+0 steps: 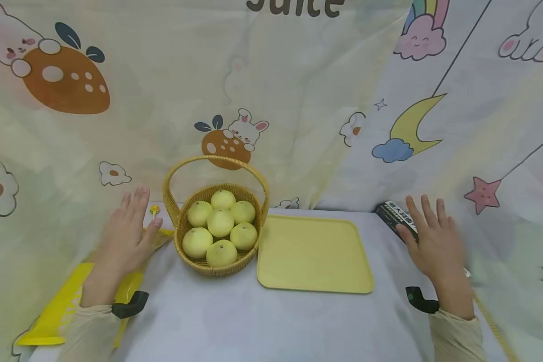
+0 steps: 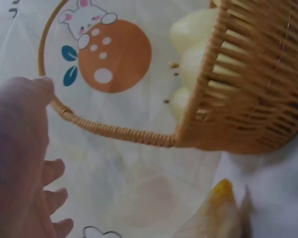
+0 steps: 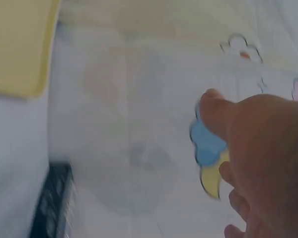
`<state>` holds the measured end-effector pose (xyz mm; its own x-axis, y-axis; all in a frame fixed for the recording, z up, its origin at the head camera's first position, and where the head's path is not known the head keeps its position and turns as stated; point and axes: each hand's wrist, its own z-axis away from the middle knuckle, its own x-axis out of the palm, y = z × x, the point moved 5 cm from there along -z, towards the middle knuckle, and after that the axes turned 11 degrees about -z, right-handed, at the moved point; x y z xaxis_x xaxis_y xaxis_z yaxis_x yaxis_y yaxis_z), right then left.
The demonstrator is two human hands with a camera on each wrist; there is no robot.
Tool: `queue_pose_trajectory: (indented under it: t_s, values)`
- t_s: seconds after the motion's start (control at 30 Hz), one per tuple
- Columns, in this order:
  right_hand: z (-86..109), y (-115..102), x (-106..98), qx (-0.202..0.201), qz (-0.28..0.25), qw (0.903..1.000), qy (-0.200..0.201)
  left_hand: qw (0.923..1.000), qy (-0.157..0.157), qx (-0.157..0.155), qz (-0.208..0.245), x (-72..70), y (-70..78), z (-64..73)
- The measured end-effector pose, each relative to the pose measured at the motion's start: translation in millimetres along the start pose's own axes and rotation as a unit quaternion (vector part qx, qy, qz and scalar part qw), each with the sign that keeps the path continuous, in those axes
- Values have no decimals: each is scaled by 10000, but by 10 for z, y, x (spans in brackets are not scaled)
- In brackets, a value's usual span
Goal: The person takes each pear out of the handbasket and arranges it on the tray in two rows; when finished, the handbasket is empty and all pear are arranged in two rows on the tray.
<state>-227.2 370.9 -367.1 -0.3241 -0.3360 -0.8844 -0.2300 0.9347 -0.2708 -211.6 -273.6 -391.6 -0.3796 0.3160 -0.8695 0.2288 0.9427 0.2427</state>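
Above a yellow packet [image 1: 56, 309], a left hand [image 1: 124, 241] hovers, fingers straight, thumb apart; rightward stand a wicker basket [image 1: 217, 272] of pale fruit [image 1: 220, 222], a yellow tray [image 1: 314, 254], a dark box [image 1: 390, 217] and a right hand [image 1: 436, 246], fingers spread.

At your left lies a yellow bag [image 1: 65, 299], beside an upright wicker basket [image 1: 214, 272] holding seven pale fruits [image 1: 220, 222]; at your right, a black box [image 1: 392, 217] lies slanted.
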Motion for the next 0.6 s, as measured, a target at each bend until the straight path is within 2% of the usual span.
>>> queue_pose_trajectory:
  t_s: [0.07,0.13,0.27,0.33,0.43,0.5,0.6]
  values:
    - [-39,-158,98,-350,-574,9976,146,9986,47,-13,529,53,18,-46]
    - [-87,-376,227,-816,-1156,9895,308,9930,70,-106,1173,134,31,-68]
    - [-165,-961,535,-1742,-2083,9609,544,9749,61,-497,2171,373,38,-96]
    - [-186,-1305,692,-2145,-2548,9414,539,9634,35,-747,2574,490,47,-113]
    - [-211,-1823,915,-2579,-3288,9082,224,9370,-155,-1202,3276,611,90,-123]
    - [-247,-2141,1055,-2737,-3691,8881,-139,9134,-394,-1665,3694,649,138,-107]
    - [-341,-2530,1229,-2691,-4049,8704,-782,8727,-711,-2395,4194,699,231,-65]
